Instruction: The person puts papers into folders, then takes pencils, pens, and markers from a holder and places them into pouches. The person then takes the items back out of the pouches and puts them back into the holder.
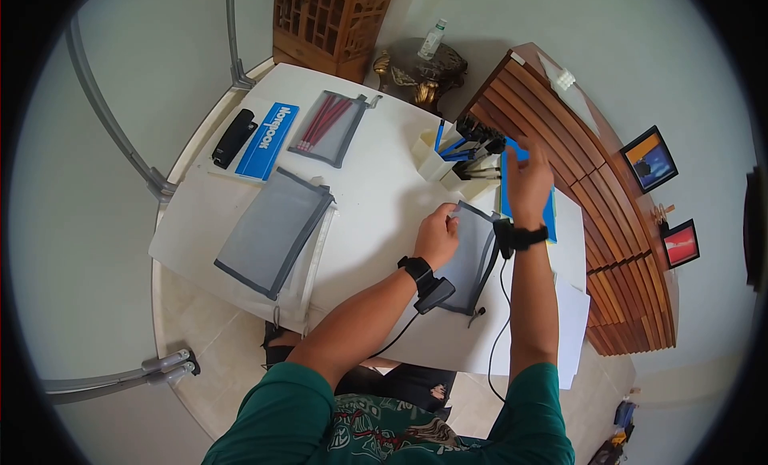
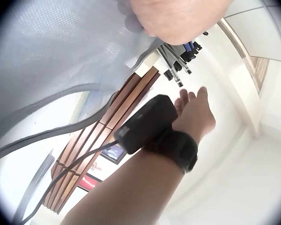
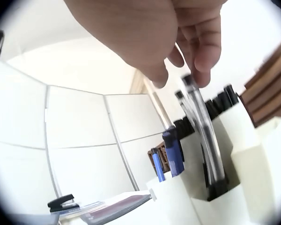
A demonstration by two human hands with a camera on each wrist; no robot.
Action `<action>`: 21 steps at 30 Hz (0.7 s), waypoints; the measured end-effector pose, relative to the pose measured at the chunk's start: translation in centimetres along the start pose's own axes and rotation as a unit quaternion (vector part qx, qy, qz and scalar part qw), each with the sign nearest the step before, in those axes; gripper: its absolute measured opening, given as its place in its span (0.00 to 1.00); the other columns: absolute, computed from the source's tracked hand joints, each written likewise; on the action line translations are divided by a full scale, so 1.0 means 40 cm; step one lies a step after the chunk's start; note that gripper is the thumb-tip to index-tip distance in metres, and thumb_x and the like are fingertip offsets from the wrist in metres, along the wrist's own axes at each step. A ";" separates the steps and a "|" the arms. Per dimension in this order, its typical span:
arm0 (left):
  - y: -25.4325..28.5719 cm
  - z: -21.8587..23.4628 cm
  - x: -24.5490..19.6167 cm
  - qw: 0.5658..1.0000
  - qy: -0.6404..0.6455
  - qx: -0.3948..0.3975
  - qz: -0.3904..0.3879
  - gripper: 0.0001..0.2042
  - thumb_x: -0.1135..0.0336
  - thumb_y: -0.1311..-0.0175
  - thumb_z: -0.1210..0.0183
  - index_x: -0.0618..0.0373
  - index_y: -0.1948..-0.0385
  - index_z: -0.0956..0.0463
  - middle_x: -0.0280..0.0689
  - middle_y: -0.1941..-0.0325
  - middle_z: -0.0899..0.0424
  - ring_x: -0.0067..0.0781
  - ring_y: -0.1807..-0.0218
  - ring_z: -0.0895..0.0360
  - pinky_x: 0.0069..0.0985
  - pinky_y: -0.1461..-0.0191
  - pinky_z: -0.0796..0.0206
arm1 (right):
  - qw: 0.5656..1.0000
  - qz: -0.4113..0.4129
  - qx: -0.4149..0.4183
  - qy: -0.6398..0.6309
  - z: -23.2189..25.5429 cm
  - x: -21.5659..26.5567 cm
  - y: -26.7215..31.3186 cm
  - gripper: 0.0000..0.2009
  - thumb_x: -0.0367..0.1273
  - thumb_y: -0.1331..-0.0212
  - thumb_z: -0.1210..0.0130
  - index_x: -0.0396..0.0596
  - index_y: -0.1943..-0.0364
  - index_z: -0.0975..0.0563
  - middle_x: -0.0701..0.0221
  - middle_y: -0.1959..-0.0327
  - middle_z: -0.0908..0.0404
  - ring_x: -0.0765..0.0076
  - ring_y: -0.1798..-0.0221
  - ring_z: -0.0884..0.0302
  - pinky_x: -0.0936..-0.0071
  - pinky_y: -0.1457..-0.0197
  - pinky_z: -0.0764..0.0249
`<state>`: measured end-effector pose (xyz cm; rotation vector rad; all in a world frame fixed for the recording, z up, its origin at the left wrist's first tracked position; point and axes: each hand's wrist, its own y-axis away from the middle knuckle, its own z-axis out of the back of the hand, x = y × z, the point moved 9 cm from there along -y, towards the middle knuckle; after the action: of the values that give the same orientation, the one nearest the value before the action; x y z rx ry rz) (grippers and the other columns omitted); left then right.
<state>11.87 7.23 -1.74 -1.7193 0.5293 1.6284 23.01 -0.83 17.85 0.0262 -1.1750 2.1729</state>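
Note:
My left hand (image 1: pixel 438 237) grips the top edge of a grey mesh zip pouch (image 1: pixel 466 261) near the table's right side. In the left wrist view the pouch's dark zip edge hangs loose below that hand. My right hand (image 1: pixel 531 181) is raised over a white pen organizer (image 1: pixel 432 168), its fingers loosely bent. Seen from the right wrist, the fingertips (image 3: pixel 203 79) come right at the top of a clear pen with a black end (image 3: pixel 207 133), with the thumb apart on the other side. Blue pens (image 3: pixel 174 151) and several black-capped pens stand around it.
Behind the organizer lies a blue notebook (image 1: pixel 550 213). To the left are a mesh pouch with red pencils (image 1: pixel 326 125), a larger mesh pouch (image 1: pixel 276 229), a blue-and-white notebook (image 1: pixel 268 141) and a black stapler (image 1: pixel 234 139). A slatted wooden headboard (image 1: pixel 576 169) rises beyond the table.

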 end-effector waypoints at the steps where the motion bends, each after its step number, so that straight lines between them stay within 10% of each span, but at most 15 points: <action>1: 0.000 0.000 0.001 1.000 0.003 0.000 -0.001 0.11 0.75 0.35 0.44 0.62 0.52 0.23 0.52 0.70 0.16 0.57 0.66 0.18 0.43 0.60 0.28 | 1.000 -0.001 0.000 0.000 0.019 -0.009 0.023 0.16 0.38 0.42 0.32 0.42 0.56 0.19 0.57 0.59 0.15 0.56 0.69 0.18 0.68 0.61 0.24; 7: -0.005 -0.005 0.008 1.000 0.019 -0.005 -0.024 0.10 0.73 0.35 0.42 0.62 0.54 0.22 0.47 0.77 0.20 0.48 0.75 0.22 0.39 0.67 0.31 | 0.986 -0.094 0.120 -0.069 0.016 -0.284 0.265 0.23 0.41 0.38 0.35 0.41 0.44 0.21 0.61 0.53 0.14 0.76 0.67 0.23 0.75 0.68 0.28; 9: -0.012 -0.018 0.032 0.999 0.046 0.002 -0.024 0.09 0.72 0.35 0.41 0.62 0.55 0.22 0.45 0.78 0.21 0.44 0.76 0.23 0.37 0.68 0.32 | 0.877 -0.357 0.231 -0.222 0.001 -0.267 0.377 0.20 0.38 0.39 0.35 0.40 0.48 0.20 0.66 0.60 0.15 0.79 0.70 0.26 0.80 0.71 0.32; 11: -0.015 -0.024 0.038 0.997 0.074 0.018 -0.029 0.09 0.72 0.36 0.41 0.63 0.56 0.21 0.44 0.80 0.21 0.40 0.78 0.24 0.35 0.70 0.33 | 0.804 -0.371 0.269 -0.379 -0.057 -0.299 0.440 0.12 0.33 0.39 0.37 0.43 0.55 0.19 0.75 0.70 0.19 0.81 0.75 0.30 0.83 0.74 0.37; 13: -0.008 -0.032 0.016 0.996 0.064 0.055 -0.025 0.10 0.71 0.33 0.41 0.64 0.53 0.22 0.36 0.79 0.21 0.22 0.77 0.26 0.25 0.71 0.34 | 0.781 -0.380 0.200 -0.453 -0.085 -0.320 0.461 0.03 0.29 0.36 0.39 0.47 0.63 0.20 0.80 0.78 0.25 0.84 0.78 0.33 0.83 0.75 0.40; 19: 0.020 -0.076 -0.071 0.953 -0.230 0.146 -0.131 0.07 0.68 0.35 0.39 0.64 0.65 0.21 0.39 0.74 0.16 0.28 0.71 0.18 0.27 0.66 0.27 | 0.736 -0.384 0.114 -0.545 -0.120 -0.372 0.474 0.04 0.29 0.32 0.41 0.45 0.64 0.20 0.79 0.75 0.23 0.84 0.77 0.32 0.85 0.75 0.38; 21: 0.029 -0.127 -0.047 0.947 -0.084 0.302 0.072 0.08 0.66 0.35 0.39 0.63 0.66 0.21 0.39 0.72 0.16 0.29 0.69 0.17 0.29 0.64 0.26 | 0.721 -0.379 0.120 -0.568 -0.141 -0.393 0.484 0.06 0.32 0.30 0.44 0.45 0.64 0.21 0.78 0.74 0.23 0.84 0.77 0.31 0.84 0.74 0.36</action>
<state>14.31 2.48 -0.33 -1.0999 0.9708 1.4844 26.13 -12.38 -4.73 1.8315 -1.0833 1.3887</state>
